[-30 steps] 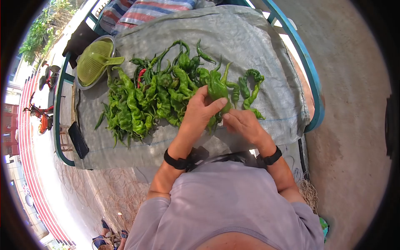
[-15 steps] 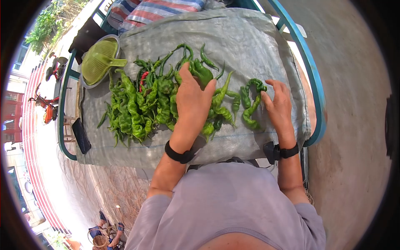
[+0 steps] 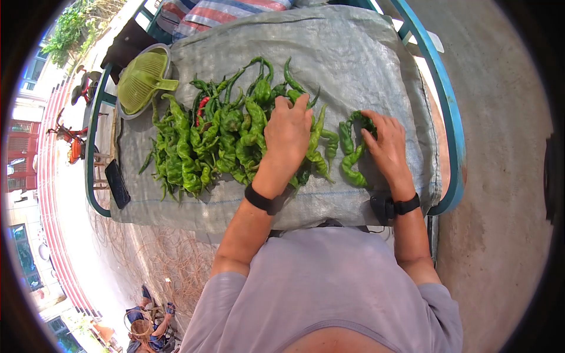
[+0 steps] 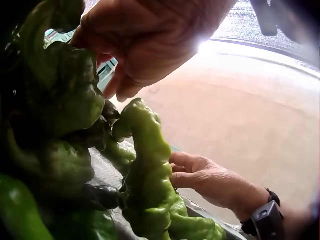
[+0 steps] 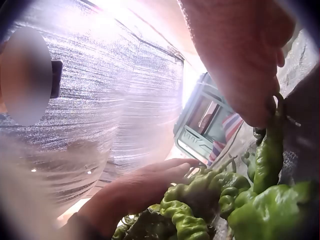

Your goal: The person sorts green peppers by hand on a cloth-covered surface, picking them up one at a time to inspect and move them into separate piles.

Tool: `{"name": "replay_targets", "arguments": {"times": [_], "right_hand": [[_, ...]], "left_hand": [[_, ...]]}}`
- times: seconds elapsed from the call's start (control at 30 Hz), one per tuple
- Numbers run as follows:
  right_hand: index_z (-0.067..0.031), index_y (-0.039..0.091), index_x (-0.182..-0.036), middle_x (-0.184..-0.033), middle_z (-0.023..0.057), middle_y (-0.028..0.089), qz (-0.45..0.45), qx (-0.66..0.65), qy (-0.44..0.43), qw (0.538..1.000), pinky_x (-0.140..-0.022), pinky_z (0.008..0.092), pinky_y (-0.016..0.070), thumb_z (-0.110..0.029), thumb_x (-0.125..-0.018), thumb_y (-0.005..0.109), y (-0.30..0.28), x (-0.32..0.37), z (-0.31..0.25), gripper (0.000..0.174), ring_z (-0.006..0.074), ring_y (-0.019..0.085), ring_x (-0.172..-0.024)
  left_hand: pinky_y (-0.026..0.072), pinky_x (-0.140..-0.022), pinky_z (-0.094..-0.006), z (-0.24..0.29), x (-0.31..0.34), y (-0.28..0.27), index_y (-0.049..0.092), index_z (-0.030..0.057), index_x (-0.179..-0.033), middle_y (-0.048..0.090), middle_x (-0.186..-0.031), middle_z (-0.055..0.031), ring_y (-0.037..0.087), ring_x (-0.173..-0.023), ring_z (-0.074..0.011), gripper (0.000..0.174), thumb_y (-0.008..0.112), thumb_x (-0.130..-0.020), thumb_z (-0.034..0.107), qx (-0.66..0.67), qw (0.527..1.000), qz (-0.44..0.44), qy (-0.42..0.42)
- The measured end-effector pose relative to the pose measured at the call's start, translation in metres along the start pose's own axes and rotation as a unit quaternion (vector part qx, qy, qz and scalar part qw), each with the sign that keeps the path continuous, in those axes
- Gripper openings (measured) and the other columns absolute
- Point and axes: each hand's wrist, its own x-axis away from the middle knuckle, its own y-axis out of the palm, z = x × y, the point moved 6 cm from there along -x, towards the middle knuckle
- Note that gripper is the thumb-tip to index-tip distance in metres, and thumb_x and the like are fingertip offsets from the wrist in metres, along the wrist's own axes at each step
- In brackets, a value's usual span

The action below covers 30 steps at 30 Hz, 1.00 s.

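A heap of wrinkled green peppers (image 3: 194, 147) lies on a grey woven sheet (image 3: 353, 53). At the heap's right end, the left hand (image 3: 288, 132) reaches down over the peppers with its fingers loosely bent. The left wrist view shows those fingertips beside a long light-green pepper (image 4: 147, 165), with no pepper gripped between them. The right hand (image 3: 386, 147) is farther right and pinches the upper end of a dark, curled green pepper (image 3: 346, 136). A lighter green pepper (image 3: 353, 170) lies just below it. In the right wrist view, this hand's fingertips meet a pepper (image 5: 270, 160) near its stem.
A yellow-green strainer (image 3: 141, 82) sits in a metal bowl (image 3: 125, 112) at the back left. A phone (image 3: 118, 183) lies at the sheet's left edge. Teal rails (image 3: 450, 129) border the sheet. One red pepper (image 3: 203, 107) shows in the heap. Striped cloth (image 3: 223, 17) lies behind.
The hands were together on a large green pepper, then parted. The left hand let that pepper go at the heap's right end; the right hand moved right to the curled pepper.
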Motion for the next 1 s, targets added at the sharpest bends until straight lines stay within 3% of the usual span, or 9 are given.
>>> {"name": "replay_targets", "arguments": {"times": [0.17,0.27,0.37,0.47,0.53,0.63,0.67,0.87,1.0], "right_hand": [[-0.0107,0.062,-0.126,-0.109,0.0096,0.068,0.117,-0.071,-0.039,0.990,-0.095,0.0417,0.0425,-0.009,-0.085,0.068,-0.007,0.001,-0.001,0.041,0.0299,0.060,-0.103],[-0.0065,0.060,-0.126,-0.108,0.0100,0.069,0.174,-0.145,0.049,0.973,-0.091,0.0379,0.0465,-0.012,-0.091,0.066,-0.011,0.004,0.007,0.036,0.0245,0.064,-0.098],[-0.0037,0.059,-0.127,-0.107,0.0096,0.068,0.169,-0.327,0.103,0.924,-0.083,0.0316,0.0504,-0.017,-0.099,0.061,-0.010,0.008,0.009,0.030,0.0162,0.065,-0.095],[-0.0031,0.059,-0.125,-0.103,0.0071,0.068,0.036,-0.505,0.102,0.856,-0.077,0.0271,0.0513,-0.020,-0.104,0.056,-0.003,0.015,-0.019,0.027,0.0105,0.063,-0.089],[-0.0028,0.060,-0.124,-0.096,0.0061,0.068,-0.048,-0.461,0.077,0.883,-0.075,0.0267,0.0510,-0.022,-0.105,0.053,0.001,0.024,-0.039,0.028,0.0107,0.064,-0.085],[-0.0030,0.061,-0.123,-0.087,0.0043,0.067,-0.152,-0.412,0.084,0.894,-0.071,0.0260,0.0501,-0.025,-0.106,0.051,0.005,0.035,-0.055,0.029,0.0106,0.062,-0.076],[-0.0031,0.062,-0.123,-0.084,0.0037,0.067,-0.185,-0.400,0.094,0.893,-0.070,0.0257,0.0498,-0.025,-0.106,0.050,0.007,0.038,-0.059,0.030,0.0105,0.062,-0.073],[-0.0049,0.063,-0.123,-0.083,0.0036,0.067,-0.050,-0.507,0.156,0.846,-0.062,0.0251,0.0481,-0.022,-0.105,0.051,-0.010,0.055,-0.045,0.027,0.0088,0.056,-0.066],[-0.0063,0.062,-0.123,-0.093,0.0040,0.068,0.008,-0.342,0.217,0.914,-0.063,0.0283,0.0511,-0.016,-0.095,0.066,-0.003,0.082,-0.012,0.030,0.0119,0.059,-0.065]], "left_hand": [[0.0517,-0.074,-0.0434,0.000,0.009,-0.006,0.064,0.0075,-0.122,0.057,-0.108,-0.0155,0.063,-0.087,-0.0349,0.030,0.064,-0.092,0.010,0.079,0.995,0.032,0.045],[0.0520,-0.073,-0.0446,0.004,0.014,-0.014,0.062,0.0047,-0.122,0.056,-0.109,-0.0160,0.063,-0.087,-0.0361,0.031,0.065,-0.091,0.009,0.103,0.993,0.026,0.055],[0.0513,-0.071,-0.0398,0.010,0.020,-0.019,0.062,0.0047,-0.123,0.058,-0.111,-0.0150,0.063,-0.082,-0.0299,0.033,0.066,-0.090,0.007,0.167,0.985,-0.003,0.044],[0.0506,-0.069,-0.0321,0.028,0.028,-0.022,0.064,0.0054,-0.123,0.063,-0.111,-0.0119,0.063,-0.079,-0.0187,0.034,0.067,-0.089,0.004,0.307,0.951,-0.024,0.032],[0.0516,-0.071,-0.0309,0.041,0.032,-0.022,0.064,0.0057,-0.124,0.067,-0.109,-0.0117,0.066,-0.084,-0.0178,0.034,0.066,-0.090,0.003,0.407,0.912,-0.027,0.032],[0.0527,-0.074,-0.0291,0.042,0.039,-0.011,0.063,0.0059,-0.124,0.070,-0.104,-0.0115,0.068,-0.091,-0.0173,0.033,0.064,-0.092,0.001,0.332,0.932,-0.076,0.122],[0.0530,-0.077,-0.0286,0.036,0.042,-0.008,0.063,0.0062,-0.124,0.072,-0.099,-0.0123,0.069,-0.092,-0.0172,0.030,0.062,-0.094,0.002,0.353,0.931,-0.070,0.068],[0.0515,-0.074,-0.0310,0.016,0.039,-0.025,0.061,0.0045,-0.123,0.071,-0.096,-0.0136,0.068,-0.085,-0.0206,0.026,0.062,-0.098,0.010,0.307,0.947,-0.047,-0.078],[0.0503,-0.081,-0.0445,0.004,0.030,-0.041,0.057,0.0030,-0.125,0.064,-0.112,-0.0206,0.065,-0.094,-0.0385,0.035,0.064,-0.096,0.021,0.187,0.980,0.061,0.021]]}}
